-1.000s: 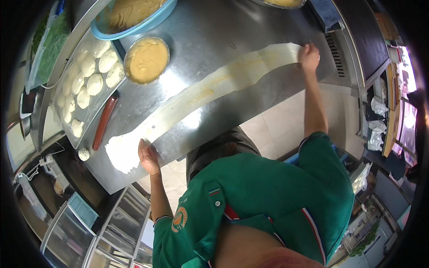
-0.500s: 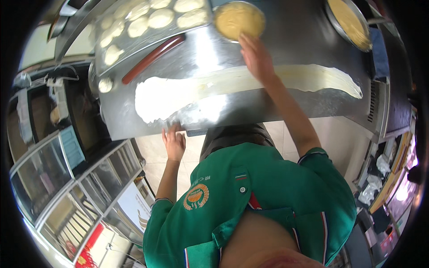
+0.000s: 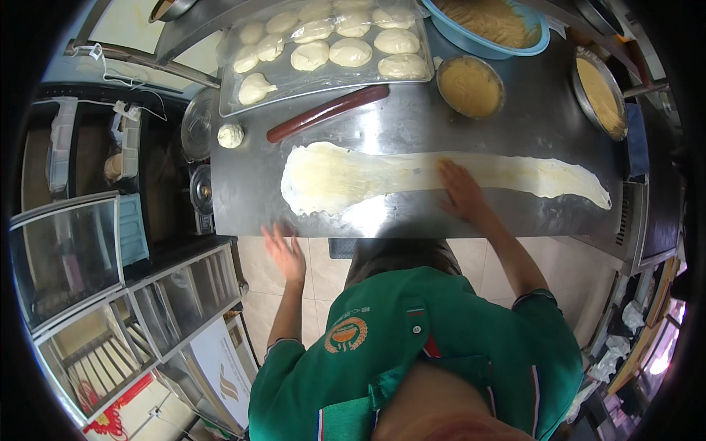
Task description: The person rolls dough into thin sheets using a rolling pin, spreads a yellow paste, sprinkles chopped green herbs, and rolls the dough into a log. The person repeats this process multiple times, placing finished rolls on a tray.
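Observation:
A long, thin sheet of dough (image 3: 412,173) lies across the steel table, wide at its left end and narrow at its right. My right hand (image 3: 462,192) rests on the middle of this sheet with its fingers stretched out. Yellowish-brown paste shows at its fingertips. Just off the table's front edge, left of the dough, my left hand (image 3: 285,256) hangs with fingers spread and nothing in it. Behind the sheet stand a metal bowl of yellow paste (image 3: 471,87) and a dark red rolling pin (image 3: 327,114), which lies slantwise.
At the back left, a metal tray (image 3: 338,87) holds several pale dough pieces under clear plastic. A small dough lump (image 3: 230,135) sits near the left edge. A blue basin (image 3: 491,51) of paste stands behind, and another metal bowl (image 3: 603,99) at the right.
My right hand has come away from the paste bowl and down onto the dough sheet. My left hand has drawn back from the table edge, its fingers spreading. The whole view has shifted.

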The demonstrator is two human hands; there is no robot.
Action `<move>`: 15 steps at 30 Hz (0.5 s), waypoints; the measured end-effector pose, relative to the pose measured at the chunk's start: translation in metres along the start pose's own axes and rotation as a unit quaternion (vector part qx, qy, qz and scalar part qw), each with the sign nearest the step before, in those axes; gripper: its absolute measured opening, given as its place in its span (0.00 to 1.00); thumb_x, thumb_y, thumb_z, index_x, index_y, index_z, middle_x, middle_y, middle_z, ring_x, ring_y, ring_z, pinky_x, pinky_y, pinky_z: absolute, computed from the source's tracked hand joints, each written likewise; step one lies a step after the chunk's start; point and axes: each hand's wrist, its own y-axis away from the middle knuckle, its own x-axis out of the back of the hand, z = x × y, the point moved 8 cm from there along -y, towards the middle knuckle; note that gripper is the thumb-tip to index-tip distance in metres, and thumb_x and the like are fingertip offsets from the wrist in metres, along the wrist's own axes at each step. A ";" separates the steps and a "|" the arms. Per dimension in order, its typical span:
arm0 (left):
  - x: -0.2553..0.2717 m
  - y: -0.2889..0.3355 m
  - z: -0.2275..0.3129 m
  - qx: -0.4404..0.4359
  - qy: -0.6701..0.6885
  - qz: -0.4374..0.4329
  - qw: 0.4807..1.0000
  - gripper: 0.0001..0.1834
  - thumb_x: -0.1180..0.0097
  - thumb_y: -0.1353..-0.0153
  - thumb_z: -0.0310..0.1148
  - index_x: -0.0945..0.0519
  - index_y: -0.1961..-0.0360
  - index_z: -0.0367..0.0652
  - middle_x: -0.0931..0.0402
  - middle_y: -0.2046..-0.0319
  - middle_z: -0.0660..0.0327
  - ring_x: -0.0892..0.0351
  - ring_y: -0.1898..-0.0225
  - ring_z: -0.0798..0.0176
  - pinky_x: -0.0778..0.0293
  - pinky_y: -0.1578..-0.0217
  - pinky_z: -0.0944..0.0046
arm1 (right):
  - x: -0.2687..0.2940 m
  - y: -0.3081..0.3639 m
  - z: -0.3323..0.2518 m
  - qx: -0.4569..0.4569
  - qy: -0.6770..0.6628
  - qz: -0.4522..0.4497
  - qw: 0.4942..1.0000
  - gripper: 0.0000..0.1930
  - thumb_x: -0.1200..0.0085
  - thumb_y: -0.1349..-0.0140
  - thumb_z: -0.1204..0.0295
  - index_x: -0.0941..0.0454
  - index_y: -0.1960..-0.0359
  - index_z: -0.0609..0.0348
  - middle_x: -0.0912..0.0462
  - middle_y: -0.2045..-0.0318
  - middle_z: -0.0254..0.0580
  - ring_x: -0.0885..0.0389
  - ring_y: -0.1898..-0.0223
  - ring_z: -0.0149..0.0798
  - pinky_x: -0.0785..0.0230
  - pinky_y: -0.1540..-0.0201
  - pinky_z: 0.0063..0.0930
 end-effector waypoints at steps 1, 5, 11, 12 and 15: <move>-0.001 -0.028 0.014 -0.025 0.026 0.001 0.999 0.39 0.41 0.32 0.36 0.43 0.24 0.36 0.55 0.23 0.37 0.51 0.23 0.36 0.56 0.25 0.37 | 0.007 0.015 0.010 -0.037 0.024 -0.021 0.999 0.41 0.35 0.40 0.65 0.40 0.27 0.67 0.38 0.26 0.59 0.40 0.26 0.60 0.47 0.24 0.49; -0.015 -0.104 0.068 -0.099 0.069 -0.026 0.992 0.40 0.44 0.30 0.42 0.45 0.23 0.37 0.55 0.22 0.40 0.54 0.21 0.40 0.60 0.24 0.39 | 0.060 0.057 0.078 -0.223 0.177 0.113 0.952 0.48 0.32 0.44 0.60 0.45 0.27 0.72 0.41 0.27 0.67 0.43 0.26 0.65 0.50 0.23 0.50; -0.068 -0.124 0.123 -0.176 0.003 -0.124 0.977 0.44 0.49 0.28 0.52 0.48 0.22 0.36 0.56 0.20 0.46 0.58 0.20 0.44 0.65 0.23 0.39 | -0.062 -0.031 -0.071 -0.138 0.072 0.077 0.985 0.53 0.32 0.46 0.48 0.42 0.29 0.77 0.42 0.28 0.73 0.48 0.25 0.69 0.56 0.23 0.59; -0.066 -0.124 0.119 -0.177 -0.002 -0.112 0.978 0.44 0.49 0.29 0.51 0.48 0.22 0.37 0.56 0.20 0.46 0.58 0.20 0.43 0.64 0.23 0.38 | -0.075 -0.049 -0.109 -0.091 -0.019 0.081 0.992 0.52 0.32 0.46 0.50 0.42 0.28 0.74 0.45 0.26 0.71 0.49 0.23 0.66 0.58 0.22 0.55; -0.070 -0.119 0.116 -0.190 -0.001 -0.092 0.978 0.43 0.48 0.29 0.50 0.47 0.22 0.38 0.57 0.21 0.43 0.59 0.20 0.40 0.63 0.25 0.35 | -0.095 -0.092 -0.183 0.020 -0.098 -0.009 0.995 0.51 0.31 0.47 0.50 0.40 0.28 0.69 0.40 0.27 0.65 0.45 0.24 0.61 0.54 0.22 0.52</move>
